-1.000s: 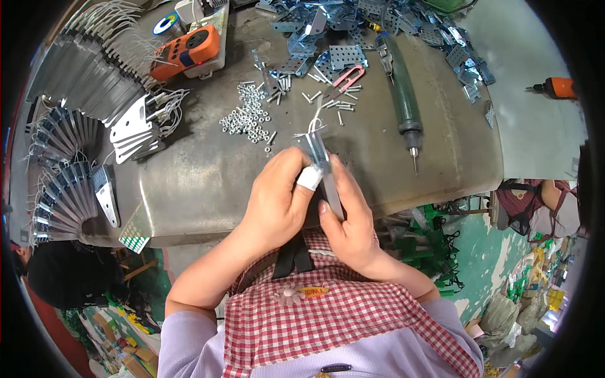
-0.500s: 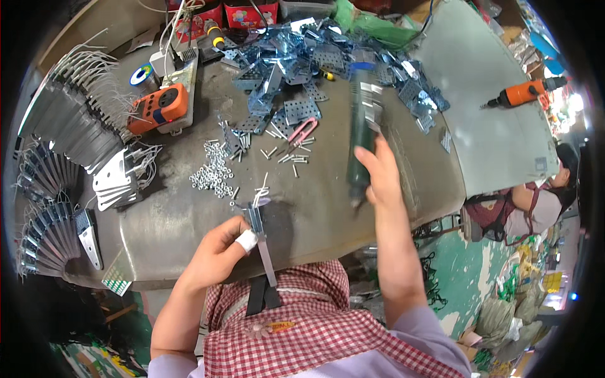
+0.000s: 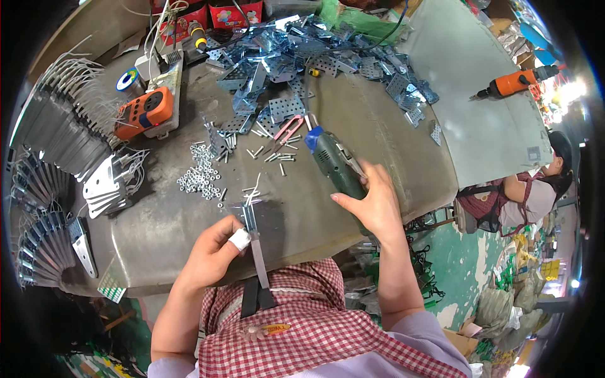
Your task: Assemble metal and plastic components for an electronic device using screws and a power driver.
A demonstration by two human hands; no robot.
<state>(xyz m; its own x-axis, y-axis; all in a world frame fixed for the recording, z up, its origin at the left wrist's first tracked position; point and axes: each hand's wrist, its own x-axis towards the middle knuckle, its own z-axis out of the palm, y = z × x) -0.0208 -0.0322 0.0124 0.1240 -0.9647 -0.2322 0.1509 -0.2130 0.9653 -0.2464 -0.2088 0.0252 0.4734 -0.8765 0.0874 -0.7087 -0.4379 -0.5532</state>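
In my left hand [image 3: 214, 252], with white wrapping on one finger, is a narrow flat metal strip [image 3: 259, 261] pinched near a small bracket [image 3: 249, 217]. Thin white wires rise from the bracket's far end, and the strip points back toward my apron. My right hand [image 3: 376, 200] is wrapped round the rear of a dark green electric screwdriver [image 3: 334, 162] with a blue collar. The tool tilts away to the left, its tip beside pink-handled snips [image 3: 290, 129]. Loose screws [image 3: 272, 155] and a pile of nuts [image 3: 200, 173] lie just beyond my left hand.
Bluish perforated metal plates [image 3: 283, 63] are heaped at the back. On the left stand fanned strips with wires [image 3: 63, 126], white brackets [image 3: 104, 186] and an orange power strip [image 3: 146, 113]. An orange drill [image 3: 513, 83] lies on a grey board at right; another person [image 3: 513, 195] sits beyond.
The electric screwdriver has swung from nearly upright in view to a leftward tilt, its front end closer to my left hand. My left hand still holds the strip. The view has shifted slightly.
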